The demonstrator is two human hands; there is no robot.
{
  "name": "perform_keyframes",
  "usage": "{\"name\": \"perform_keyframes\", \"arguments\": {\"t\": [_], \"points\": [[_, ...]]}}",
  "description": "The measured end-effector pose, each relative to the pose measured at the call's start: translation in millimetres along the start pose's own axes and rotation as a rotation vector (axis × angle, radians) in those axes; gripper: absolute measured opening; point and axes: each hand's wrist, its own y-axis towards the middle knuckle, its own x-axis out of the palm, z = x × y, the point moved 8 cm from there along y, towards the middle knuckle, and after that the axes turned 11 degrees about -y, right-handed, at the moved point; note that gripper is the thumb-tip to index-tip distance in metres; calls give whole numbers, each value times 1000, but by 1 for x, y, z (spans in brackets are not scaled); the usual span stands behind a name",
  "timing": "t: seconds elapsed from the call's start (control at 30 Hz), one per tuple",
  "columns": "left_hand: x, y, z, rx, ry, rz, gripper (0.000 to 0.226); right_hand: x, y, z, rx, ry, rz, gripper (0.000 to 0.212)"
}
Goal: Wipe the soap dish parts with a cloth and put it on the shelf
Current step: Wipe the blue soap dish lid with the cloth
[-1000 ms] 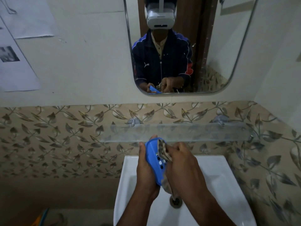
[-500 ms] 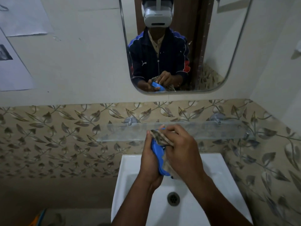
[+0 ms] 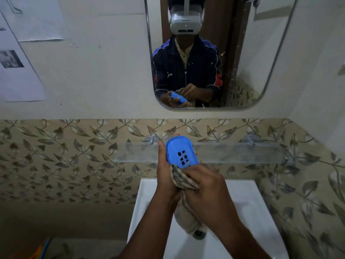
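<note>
Head view, above a white washbasin (image 3: 248, 206).

Left hand (image 3: 166, 176): holds the blue soap dish part (image 3: 180, 152) upright-tilted, thumb along its left edge, fingers curled round behind it; fingertips show at its right edge. The part is in the air, in front of the glass shelf (image 3: 242, 153), not resting on it. Its slotted face, with a cluster of small rectangular holes, turns toward the camera.

Right hand (image 3: 205, 186): fingers curled and clamped on a brown checked cloth (image 3: 182, 179). The cloth's upper edge touches the lower end of the soap dish part; the rest hangs down between the two wrists toward the basin drain (image 3: 199, 233), partly hiding it.

Glass shelf: mounted on the leaf-patterned tile band (image 3: 74, 156), held by two clear brackets, just above the basin.

Mirror (image 3: 242, 53) on the wall above the tiles reflects the person in a dark jacket with a white headset, both hands at the blue part. Paper sheets (image 3: 20, 71) are stuck to the wall at left.
</note>
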Motion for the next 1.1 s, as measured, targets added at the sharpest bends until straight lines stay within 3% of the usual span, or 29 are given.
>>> {"name": "perform_keyframes", "arguments": {"t": [0.1,0.23,0.3,0.47,0.63,0.83,0.97,1.1], "points": [[4,-3,-4,-10,-5,-55,73,-7,6,1,-17,-9,53,42],[13,-15,-10,39,114,-67,68,-34,37,24,93,-99,191,36],[13,-17,-12,40,141,-52,69,-36,45,15,52,-94,214,35],[5,-17,2,53,68,-29,71,-17,8,5,25,-74,33,37],[5,-25,-20,30,146,-35,66,-28,40,14,53,-165,133,31],[-1,-13,12,95,127,38,77,-6,-9,14,72,-227,-94,27],[-4,-16,9,44,138,30,84,2,-19,3,-96,-173,-280,34],[3,-18,6,49,159,19,77,-14,-8,31,-67,-302,-186,28]]}}
